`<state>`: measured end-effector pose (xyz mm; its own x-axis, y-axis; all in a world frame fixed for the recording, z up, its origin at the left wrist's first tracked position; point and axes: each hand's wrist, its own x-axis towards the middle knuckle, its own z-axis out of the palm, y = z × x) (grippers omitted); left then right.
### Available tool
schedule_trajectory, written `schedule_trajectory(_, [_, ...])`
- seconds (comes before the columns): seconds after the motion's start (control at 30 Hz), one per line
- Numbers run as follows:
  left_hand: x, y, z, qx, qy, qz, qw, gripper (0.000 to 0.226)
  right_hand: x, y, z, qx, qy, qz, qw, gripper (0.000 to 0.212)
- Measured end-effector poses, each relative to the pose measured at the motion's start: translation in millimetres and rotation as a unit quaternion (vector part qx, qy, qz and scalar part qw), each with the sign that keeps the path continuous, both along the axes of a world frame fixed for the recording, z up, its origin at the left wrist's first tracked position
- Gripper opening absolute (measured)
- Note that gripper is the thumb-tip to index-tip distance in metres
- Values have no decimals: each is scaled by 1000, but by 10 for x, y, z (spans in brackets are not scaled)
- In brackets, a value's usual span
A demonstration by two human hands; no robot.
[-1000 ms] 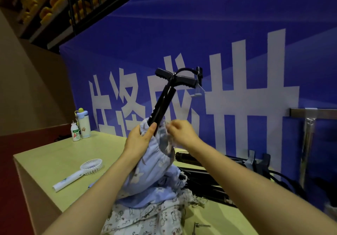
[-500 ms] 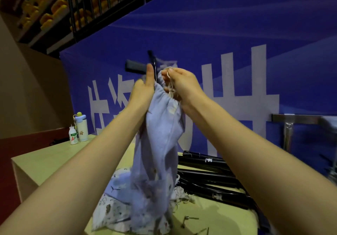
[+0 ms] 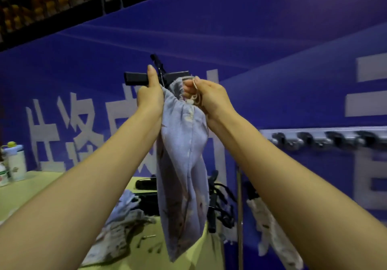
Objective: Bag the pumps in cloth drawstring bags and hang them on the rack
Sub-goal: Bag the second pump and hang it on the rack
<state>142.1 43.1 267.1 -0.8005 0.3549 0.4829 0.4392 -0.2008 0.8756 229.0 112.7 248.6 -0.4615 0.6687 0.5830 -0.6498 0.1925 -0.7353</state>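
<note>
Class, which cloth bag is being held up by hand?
The lilac bag, pump handle poking out; one printed bag lies on the table, another hangs at right.

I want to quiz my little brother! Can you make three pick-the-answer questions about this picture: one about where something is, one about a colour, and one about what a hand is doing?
1. Where is the pump's black handle?
A. On the floor
B. Poking out of the top of the held bag
C. Hooked on the rack

2. What colour is the held bag?
A. Red
B. Green
C. Pale lilac-blue

3. What is the right hand doing?
A. Pinching the bag's drawstring
B. Lying flat on the table
C. Holding a bottle

Answers:
1 B: the handle sticks up above the gathered neck, beside the left hand.
2 C: the cloth is pale lilac-blue.
3 A: its fingers curl round the pale cord.
</note>
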Motion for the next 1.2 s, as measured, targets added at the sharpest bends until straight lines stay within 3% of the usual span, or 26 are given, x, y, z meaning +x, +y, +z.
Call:
schedule_trajectory(0.1, [466,275,-281,-5,-33,-65,997,63,440,350,-303,-16,-26,-114,993,28])
schedule_trajectory(0.2, [900,588,-607,-15,-63,-122,990,68,937,655,-580,15,-97,-265,959,20])
schedule_trajectory(0.47, [1653,1381,-1177,-75,-191,-217,954,59,1857,1406,-1112,-74,-172,-415,890,29])
schedule_trajectory(0.6, [1759,1720,-1373,-100,-234,-221,942,78,2100,1644,-1229,-123,-128,-382,907,32])
schedule_trajectory(0.77, [1728,2012,-1583,-111,-296,-219,923,80,2096,1854,-1276,-198,-51,-251,946,32])
schedule_trajectory(0.93, [1617,2196,-1727,-93,-345,-223,907,68,1949,2054,-1335,-147,-133,-248,948,26])
schedule_trajectory(1.07, [1474,2505,-1875,-93,-388,-220,890,76,1792,2251,-1359,-108,-168,-257,946,17])
schedule_trajectory(1.2, [1421,2644,-1917,-87,-383,-167,904,79,1653,2459,-1358,-61,-200,-288,934,17])
